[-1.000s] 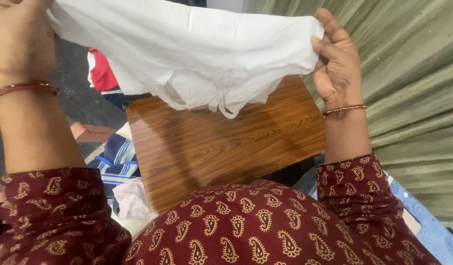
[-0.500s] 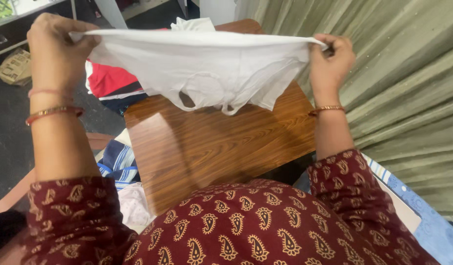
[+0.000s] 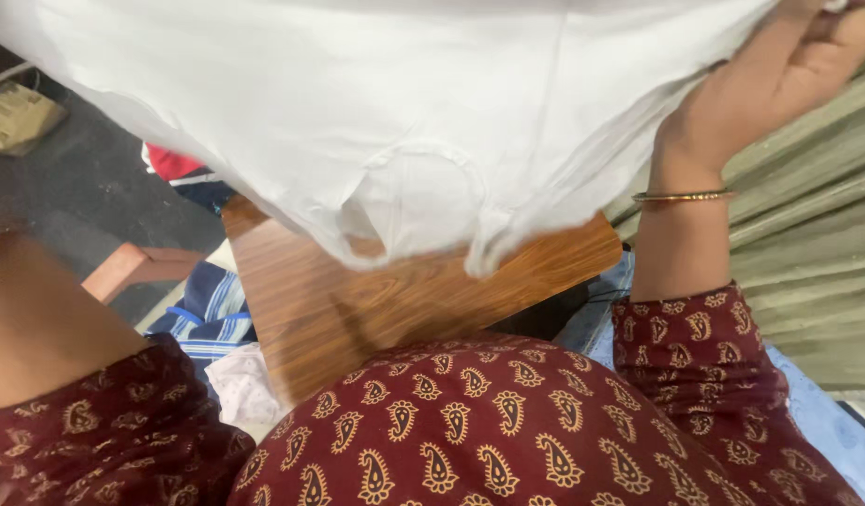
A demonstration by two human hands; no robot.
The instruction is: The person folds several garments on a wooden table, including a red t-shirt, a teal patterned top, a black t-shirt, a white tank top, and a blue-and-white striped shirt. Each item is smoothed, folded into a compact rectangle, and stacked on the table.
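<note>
Head view. Thin white cotton garment (image 3: 376,122) spread wide across the upper half of the frame, slightly blurred, covering most of the background. Rounded stitched opening visible near lower centre of the cloth; ragged lower edge hanging just above the brown wood-grain tabletop (image 3: 395,300). Right hand (image 3: 798,66) at upper right, fingers curled and pinched on the cloth's top corner; thin gold bangle (image 3: 684,196) on that wrist. Left hand out of frame at upper left; only the forearm shows at left edge, so grip there cannot be told. Maroon paisley-print sleeves and front (image 3: 489,431) along the bottom. Blue-and-white striped cloth (image 3: 208,314) at lower left beside the table; red-and-navy folded clothes (image 3: 184,173) behind it.

Versus half a second earlier: garment raised and much closer to the camera, filling the top; left hand gone from sight; right hand higher.
</note>
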